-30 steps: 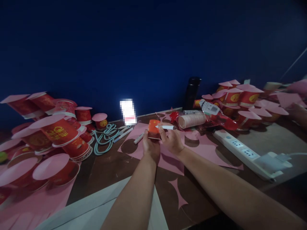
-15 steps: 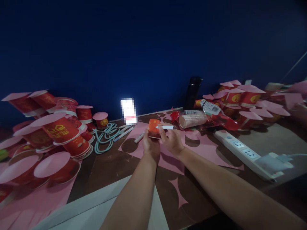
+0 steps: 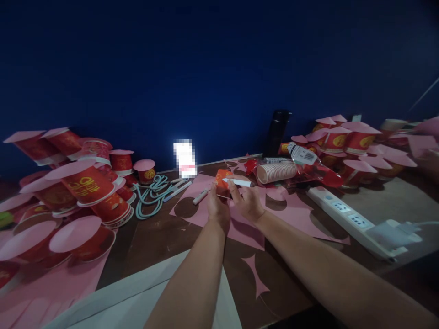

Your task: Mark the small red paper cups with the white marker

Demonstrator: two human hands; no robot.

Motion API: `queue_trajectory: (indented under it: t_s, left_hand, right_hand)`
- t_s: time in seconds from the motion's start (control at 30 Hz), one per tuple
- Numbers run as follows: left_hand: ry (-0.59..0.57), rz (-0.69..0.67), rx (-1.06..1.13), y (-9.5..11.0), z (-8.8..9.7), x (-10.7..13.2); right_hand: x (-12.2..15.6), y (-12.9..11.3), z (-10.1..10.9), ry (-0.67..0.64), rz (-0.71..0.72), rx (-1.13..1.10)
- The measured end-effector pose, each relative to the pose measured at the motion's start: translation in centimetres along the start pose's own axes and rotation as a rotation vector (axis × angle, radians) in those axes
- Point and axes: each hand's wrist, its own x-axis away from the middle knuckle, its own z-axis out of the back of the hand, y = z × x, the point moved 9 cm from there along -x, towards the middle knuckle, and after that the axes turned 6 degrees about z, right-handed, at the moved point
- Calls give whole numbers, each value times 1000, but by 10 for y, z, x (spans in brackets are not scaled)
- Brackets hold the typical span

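In the middle of the head view, my left hand (image 3: 218, 208) is closed around a small red paper cup (image 3: 223, 177), turned on its side or upside down; I cannot tell which. My right hand (image 3: 247, 201) pinches a white marker (image 3: 243, 183), its tip at the cup's side and its dark end pointing right. Beneath both hands lies pink paper (image 3: 242, 226) with round holes cut out. A second white marker (image 3: 200, 197) rests on that paper, just left of my left hand.
Red cups with pink discs (image 3: 85, 183) are piled at left, more (image 3: 334, 137) at right. A bagged cup stack (image 3: 277, 172), a black bottle (image 3: 278, 130) and a power strip (image 3: 346, 214) lie right of my hands. Blue-green cable (image 3: 149, 201) coils at left, near a bright blurred screen (image 3: 185, 157).
My left hand and the red cup have shifted slightly right, and the cup is tilted a little differently. The marker in my right hand slants slightly more. Otherwise the scene stays the same.
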Motion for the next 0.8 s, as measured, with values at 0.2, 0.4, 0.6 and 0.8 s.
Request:
queue_trajectory:
  t_s: [0.2,0.4,0.6,0.8]
  left_hand:
    - [-3,-4,-9,-2,1,-2]
    - [-39,13,-18,-4,0,-3]
    - [3,9,6,-3,2,-2]
    - [44,41,17,-2,3,0]
  right_hand:
    - [1,0,-2,-21,-6,-4]
    - [4,4,-5,-18,2,28]
    - [4,5,-6,-28,8,45]
    - [3,3,-5,-22,24,34]
